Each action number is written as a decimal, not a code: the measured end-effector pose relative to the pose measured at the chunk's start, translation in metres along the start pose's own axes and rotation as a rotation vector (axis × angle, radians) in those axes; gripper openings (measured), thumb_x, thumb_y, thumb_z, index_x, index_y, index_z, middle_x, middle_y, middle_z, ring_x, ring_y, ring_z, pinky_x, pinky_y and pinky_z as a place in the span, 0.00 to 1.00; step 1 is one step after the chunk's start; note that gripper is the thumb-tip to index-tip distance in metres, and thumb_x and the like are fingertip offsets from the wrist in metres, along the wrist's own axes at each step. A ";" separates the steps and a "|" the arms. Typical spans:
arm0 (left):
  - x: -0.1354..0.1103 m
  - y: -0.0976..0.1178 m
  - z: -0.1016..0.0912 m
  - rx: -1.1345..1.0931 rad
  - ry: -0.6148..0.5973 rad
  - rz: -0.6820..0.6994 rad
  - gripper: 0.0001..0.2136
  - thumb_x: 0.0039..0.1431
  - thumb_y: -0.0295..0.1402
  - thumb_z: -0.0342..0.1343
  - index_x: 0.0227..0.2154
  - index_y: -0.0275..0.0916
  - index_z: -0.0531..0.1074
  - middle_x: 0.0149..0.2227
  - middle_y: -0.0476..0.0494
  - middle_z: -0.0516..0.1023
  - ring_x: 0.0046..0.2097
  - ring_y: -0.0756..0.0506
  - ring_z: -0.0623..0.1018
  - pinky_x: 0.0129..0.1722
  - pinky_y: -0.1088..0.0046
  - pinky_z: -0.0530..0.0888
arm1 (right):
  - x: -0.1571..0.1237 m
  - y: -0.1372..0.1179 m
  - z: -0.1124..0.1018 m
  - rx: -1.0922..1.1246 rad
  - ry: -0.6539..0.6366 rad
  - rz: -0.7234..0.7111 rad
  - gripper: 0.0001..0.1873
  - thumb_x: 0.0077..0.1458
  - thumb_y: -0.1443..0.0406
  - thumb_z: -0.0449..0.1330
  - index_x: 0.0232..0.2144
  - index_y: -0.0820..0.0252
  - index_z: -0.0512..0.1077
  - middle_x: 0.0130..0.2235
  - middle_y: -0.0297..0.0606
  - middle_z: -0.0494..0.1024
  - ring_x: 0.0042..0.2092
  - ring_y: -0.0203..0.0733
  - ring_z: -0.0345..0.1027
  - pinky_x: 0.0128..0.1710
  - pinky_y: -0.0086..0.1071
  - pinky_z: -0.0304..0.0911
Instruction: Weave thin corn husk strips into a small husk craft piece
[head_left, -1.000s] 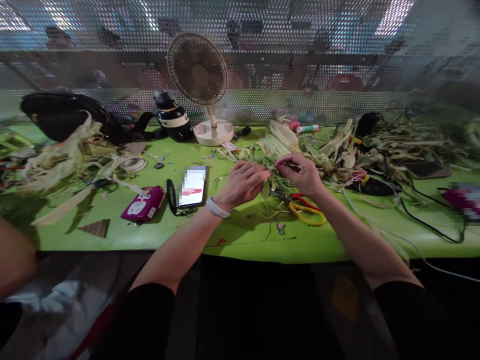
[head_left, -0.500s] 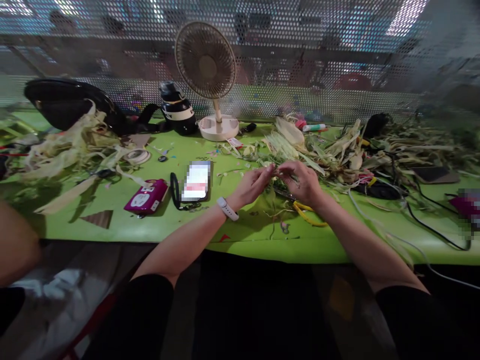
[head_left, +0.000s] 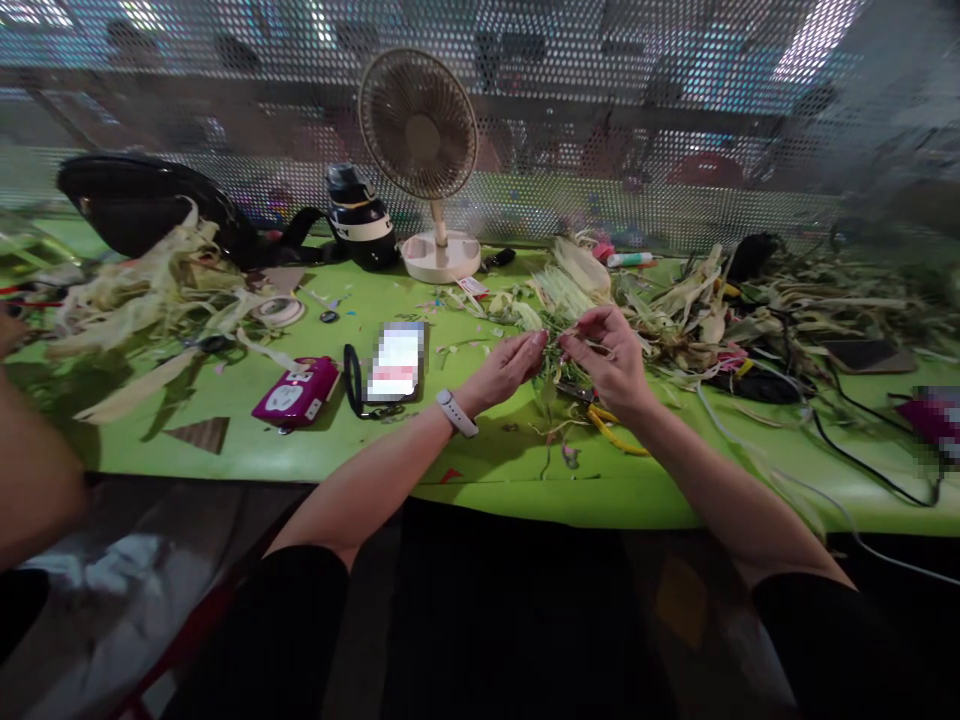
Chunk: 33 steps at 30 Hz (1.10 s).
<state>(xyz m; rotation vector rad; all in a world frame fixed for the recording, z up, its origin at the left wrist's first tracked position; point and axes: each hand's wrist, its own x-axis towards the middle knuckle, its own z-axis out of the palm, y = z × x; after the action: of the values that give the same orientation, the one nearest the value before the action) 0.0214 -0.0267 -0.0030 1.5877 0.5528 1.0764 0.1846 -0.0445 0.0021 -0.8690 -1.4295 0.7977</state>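
Observation:
Both of my hands are over the middle of the green table (head_left: 480,470). My left hand (head_left: 508,366), with a white watch on its wrist, pinches a small bunch of thin green leaf strips (head_left: 555,345). My right hand (head_left: 609,355) is closed on the same bunch from the right, its fingers pinching strands at the top. Yellow-handled scissors (head_left: 611,428) lie on the table just under my right wrist. A heap of pale dried husks and leaves (head_left: 675,300) lies right behind my hands.
A phone (head_left: 395,360), a magenta box (head_left: 296,392) and a tape roll (head_left: 277,312) lie to the left. A desk fan (head_left: 427,150), a black bottle (head_left: 361,218) and a black bag (head_left: 142,205) stand at the back. Cables (head_left: 847,440) trail right. Another person's arm (head_left: 30,480) shows at far left.
My hands lowered and drew together on the bunch, then my right hand rose slightly with the strands. The camera view shifted a little to the left.

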 end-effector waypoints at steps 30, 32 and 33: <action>0.009 -0.009 -0.009 -0.183 0.354 -0.447 0.08 0.56 0.35 0.63 0.29 0.37 0.71 0.27 0.49 0.76 0.26 0.54 0.74 0.27 0.78 0.70 | 0.027 0.019 -0.023 -0.037 0.037 0.382 0.11 0.52 0.59 0.61 0.37 0.56 0.67 0.34 0.36 0.79 0.32 0.38 0.73 0.30 0.32 0.67; 0.009 -0.008 -0.007 -0.218 0.344 -0.421 0.08 0.55 0.35 0.64 0.31 0.37 0.73 0.28 0.49 0.77 0.28 0.54 0.76 0.28 0.78 0.71 | 0.027 0.017 -0.024 -0.077 -0.032 0.375 0.09 0.53 0.59 0.59 0.35 0.57 0.68 0.34 0.37 0.79 0.32 0.40 0.73 0.31 0.35 0.68; 0.008 -0.008 -0.007 -0.210 0.335 -0.403 0.08 0.55 0.36 0.65 0.32 0.37 0.73 0.29 0.49 0.78 0.29 0.53 0.77 0.28 0.78 0.71 | 0.026 0.015 -0.023 -0.082 -0.051 0.372 0.09 0.53 0.59 0.58 0.34 0.57 0.68 0.33 0.37 0.79 0.32 0.40 0.73 0.32 0.35 0.68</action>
<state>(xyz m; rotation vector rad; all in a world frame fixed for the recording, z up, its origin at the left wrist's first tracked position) 0.0209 -0.0142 -0.0076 1.0594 0.9100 1.0536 0.2088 -0.0152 0.0020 -1.2070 -1.3703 1.0498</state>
